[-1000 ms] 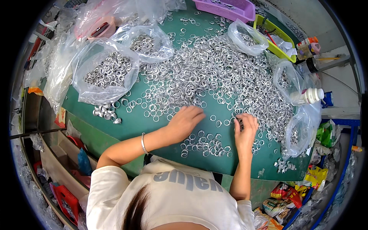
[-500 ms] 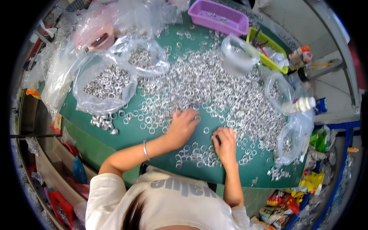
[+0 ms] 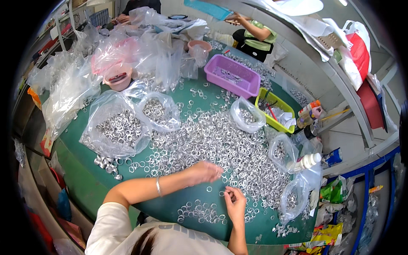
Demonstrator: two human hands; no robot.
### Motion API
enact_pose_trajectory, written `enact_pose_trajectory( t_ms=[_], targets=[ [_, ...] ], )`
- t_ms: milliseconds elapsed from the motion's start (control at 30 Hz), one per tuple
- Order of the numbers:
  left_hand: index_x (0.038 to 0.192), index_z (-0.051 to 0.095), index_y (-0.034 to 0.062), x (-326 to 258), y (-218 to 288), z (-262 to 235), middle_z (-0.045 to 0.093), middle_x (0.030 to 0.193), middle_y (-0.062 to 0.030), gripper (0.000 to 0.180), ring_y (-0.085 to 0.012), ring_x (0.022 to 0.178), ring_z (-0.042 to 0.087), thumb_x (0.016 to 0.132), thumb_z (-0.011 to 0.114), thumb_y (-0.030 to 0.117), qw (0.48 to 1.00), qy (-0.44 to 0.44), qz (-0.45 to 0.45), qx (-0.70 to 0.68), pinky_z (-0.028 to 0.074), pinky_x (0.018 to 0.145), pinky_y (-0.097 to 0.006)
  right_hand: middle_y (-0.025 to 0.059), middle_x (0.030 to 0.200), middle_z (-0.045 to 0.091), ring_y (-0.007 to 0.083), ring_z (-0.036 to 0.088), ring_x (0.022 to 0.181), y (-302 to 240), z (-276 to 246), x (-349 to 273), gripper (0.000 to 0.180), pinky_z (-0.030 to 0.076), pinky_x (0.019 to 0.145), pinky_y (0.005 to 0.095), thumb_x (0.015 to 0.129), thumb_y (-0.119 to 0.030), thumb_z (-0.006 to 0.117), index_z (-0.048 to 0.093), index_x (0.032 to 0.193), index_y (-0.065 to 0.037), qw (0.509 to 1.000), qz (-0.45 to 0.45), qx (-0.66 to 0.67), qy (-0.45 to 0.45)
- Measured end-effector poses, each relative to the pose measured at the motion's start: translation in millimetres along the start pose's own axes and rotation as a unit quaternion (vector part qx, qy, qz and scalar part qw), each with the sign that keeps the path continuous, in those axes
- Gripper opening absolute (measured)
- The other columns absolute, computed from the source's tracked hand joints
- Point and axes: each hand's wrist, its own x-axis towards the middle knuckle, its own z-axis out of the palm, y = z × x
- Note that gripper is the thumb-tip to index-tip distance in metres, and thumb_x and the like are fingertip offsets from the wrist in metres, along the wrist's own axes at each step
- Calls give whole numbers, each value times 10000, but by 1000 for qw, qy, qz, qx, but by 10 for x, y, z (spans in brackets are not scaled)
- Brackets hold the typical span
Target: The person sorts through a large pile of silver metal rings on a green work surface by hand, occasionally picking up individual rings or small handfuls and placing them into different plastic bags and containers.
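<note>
A wide heap of silver metal rings (image 3: 238,157) covers the middle of the green table (image 3: 165,204). My left hand (image 3: 205,173) is over the heap's near edge, its fingers pointing right and smeared by motion. Whether it holds a ring cannot be made out. My right hand (image 3: 235,202) is just nearer and to the right, with thumb and fingertips curled together; anything between them is too small to name. One loose ring (image 3: 221,193) lies beside those fingertips. A smaller group of rings (image 3: 202,212) sits near the table's front edge, left of my right forearm.
Clear plastic bags of rings (image 3: 121,127) stand at the left, others (image 3: 293,197) at the right. Beyond the heap are a purple basket (image 3: 233,76), a lime-green basket (image 3: 276,110) and a pink bowl (image 3: 118,76). A white bottle (image 3: 307,161) lies at right. Another person (image 3: 257,36) is at the back.
The view has tilted up, bringing in the far side of the room and people there. My left hand has lifted its fingers from the rings and swung closer to my right hand.
</note>
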Motion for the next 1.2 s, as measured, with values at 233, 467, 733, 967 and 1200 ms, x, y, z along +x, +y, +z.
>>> enact_pose_trajectory(
  t_ms=[233, 467, 733, 967, 1200],
  targets=[
    [1436, 217, -36, 852, 1759, 126, 428, 1372, -256, 518, -271, 1166, 550, 976, 428, 72, 926, 143, 349, -27, 503, 934, -358, 115, 909, 622, 307, 549, 896, 81, 63, -33, 227, 428, 798, 410, 708, -76, 745, 676, 919, -32, 965, -93, -244, -18],
    [1123, 618, 35, 472, 575, 32, 663, 1035, -114, 246, -184, 912, 643, 907, 586, 148, 856, -15, 302, 420, 511, 811, -325, 66, 864, 632, 275, 552, 859, 146, 96, -52, 134, 397, 767, 397, 704, -97, 745, 669, 812, -74, 961, -88, -263, -12],
    [1126, 588, 29, -406, -132, -175, 503, 1255, -158, 306, -331, 1241, 444, 827, 618, 85, 592, 77, 330, 731, 256, 1080, -577, 99, 765, 630, 301, 565, 787, 234, 209, -81, 85, 407, 776, 399, 760, -102, 697, 630, 762, -49, 982, -43, -184, 12],
    [1087, 595, 1, -809, -199, -39, 526, 1183, -148, 302, -311, 1096, 502, 785, 594, 15, 653, 136, 358, 653, 383, 930, -435, 109, 726, 608, 297, 567, 732, 32, 19, -192, 97, 444, 693, 385, 726, -26, 716, 641, 782, 1, 984, -67, -105, -128],
    [1100, 615, 26, -595, -394, 81, 538, 1147, -105, 322, -274, 1024, 510, 778, 629, 25, 641, 83, 348, 679, 380, 841, -374, 116, 745, 612, 262, 562, 568, -22, -56, -44, 134, 441, 540, 353, 770, -16, 695, 631, 885, 10, 986, 38, -130, -93]
  ],
)
